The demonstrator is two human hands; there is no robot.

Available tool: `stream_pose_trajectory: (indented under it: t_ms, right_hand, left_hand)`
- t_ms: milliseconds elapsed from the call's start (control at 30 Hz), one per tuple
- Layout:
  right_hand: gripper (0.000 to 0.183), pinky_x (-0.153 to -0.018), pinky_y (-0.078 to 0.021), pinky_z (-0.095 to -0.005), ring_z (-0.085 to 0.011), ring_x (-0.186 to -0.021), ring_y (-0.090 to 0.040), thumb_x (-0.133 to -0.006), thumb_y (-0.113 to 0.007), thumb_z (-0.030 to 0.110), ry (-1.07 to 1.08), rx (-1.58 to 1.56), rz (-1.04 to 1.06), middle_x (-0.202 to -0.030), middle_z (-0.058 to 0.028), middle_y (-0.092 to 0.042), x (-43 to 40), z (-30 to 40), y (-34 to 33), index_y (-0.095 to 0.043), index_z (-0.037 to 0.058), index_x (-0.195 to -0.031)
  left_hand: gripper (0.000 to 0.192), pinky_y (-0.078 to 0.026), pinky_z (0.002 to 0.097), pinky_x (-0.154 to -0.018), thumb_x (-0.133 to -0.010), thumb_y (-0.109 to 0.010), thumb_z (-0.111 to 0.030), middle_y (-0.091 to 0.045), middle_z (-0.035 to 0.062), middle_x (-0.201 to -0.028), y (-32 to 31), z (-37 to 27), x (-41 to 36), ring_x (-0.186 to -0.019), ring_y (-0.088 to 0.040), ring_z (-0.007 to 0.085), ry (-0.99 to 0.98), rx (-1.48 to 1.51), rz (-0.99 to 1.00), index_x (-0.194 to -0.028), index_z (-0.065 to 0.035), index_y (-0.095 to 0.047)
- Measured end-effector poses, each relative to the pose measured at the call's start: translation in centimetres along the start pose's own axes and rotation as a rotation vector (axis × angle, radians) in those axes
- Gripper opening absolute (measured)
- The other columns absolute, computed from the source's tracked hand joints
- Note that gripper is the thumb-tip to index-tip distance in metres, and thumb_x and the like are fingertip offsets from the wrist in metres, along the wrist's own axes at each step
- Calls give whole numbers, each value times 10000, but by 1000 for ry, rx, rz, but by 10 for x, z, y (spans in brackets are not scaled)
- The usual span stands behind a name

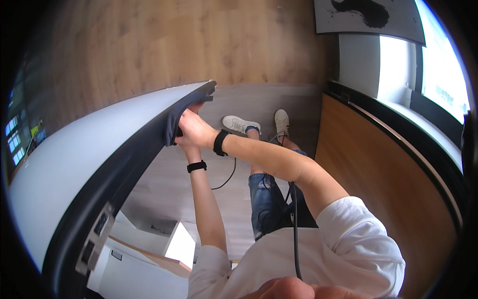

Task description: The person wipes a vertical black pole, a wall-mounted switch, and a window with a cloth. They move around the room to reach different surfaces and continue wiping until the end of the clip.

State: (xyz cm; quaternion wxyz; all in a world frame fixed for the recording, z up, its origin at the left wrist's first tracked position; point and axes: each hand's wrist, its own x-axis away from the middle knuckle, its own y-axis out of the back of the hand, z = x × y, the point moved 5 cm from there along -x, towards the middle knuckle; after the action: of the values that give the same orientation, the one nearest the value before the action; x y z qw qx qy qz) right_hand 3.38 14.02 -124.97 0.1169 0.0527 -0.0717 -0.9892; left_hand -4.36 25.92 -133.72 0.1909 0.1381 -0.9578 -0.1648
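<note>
A dark blue-grey cloth (172, 121) is folded against the dark door frame (140, 144), near the frame's far end. My right hand (196, 129) grips the cloth and presses it to the frame, with the thumb side towards me. My left hand (191, 149) reaches up beneath the right one and is mostly hidden by it. What its fingers hold cannot be made out. A black band circles each wrist. Nearer to me on the frame sits a metal strike plate (96, 239) with rectangular openings.
A white panel (112, 116) runs along the frame's left side. To my right stands a brown wooden door panel (373, 160). A black cable (295, 231) hangs down my front. Beyond my shoes (242, 123), grey flooring meets wood-look flooring (186, 45). Windows (444, 63) are at the far right.
</note>
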Motion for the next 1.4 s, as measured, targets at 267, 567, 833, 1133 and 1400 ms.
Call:
stream_pose_trajectory:
  t_ms: [267,567,833,1133,1400]
  right_hand:
    - [516,-1104,-432,-503,-478,-1264,-451,-596,-878,107,-104,-14,-8,-1332,-263,-488,12,-84,-5,-681,69,-1072]
    - [228,-1011,-501,-381,-315,-1148,-574,-824,-638,-33,-585,-484,-120,-1208,-161,-541,27,-159,-18,-681,26,-1040]
    - [337,-735,-548,-289,-144,-895,-624,-971,-612,63,-905,-829,-302,-1057,-79,-631,35,-185,-25,-514,-37,-1278]
    - [347,-996,-514,-397,-335,-1088,-604,-878,-709,162,-875,-332,-247,-1204,-201,-564,54,-196,-44,-640,24,-1189]
    - [365,-971,-518,-384,-329,-1082,-634,-813,-733,112,-889,-641,-217,-1138,-186,-638,63,-194,-56,-624,23,-1150]
  left_hand:
    - [402,-436,361,-1113,-1083,-541,-233,-574,95,-1441,-44,72,-19,-1325,-547,193,117,205,70,-1423,-20,-514]
    - [415,-411,361,-1146,-1087,-534,-293,-586,87,-1434,-79,114,-38,-1350,-531,194,346,737,145,-1415,-40,-532]
    - [444,-403,365,-1165,-1073,-551,-344,-608,88,-1410,-86,124,-35,-1354,-536,208,598,994,1,-1402,-45,-556]
    - [496,-401,431,-1178,-1038,-603,-353,-584,102,-1446,-72,105,-34,-1355,-533,255,592,1143,-19,-1417,-38,-550]
    - [463,-373,418,-1198,-1054,-586,-261,-569,127,-1455,-72,93,-31,-1363,-518,242,489,1127,55,-1428,2,-518]
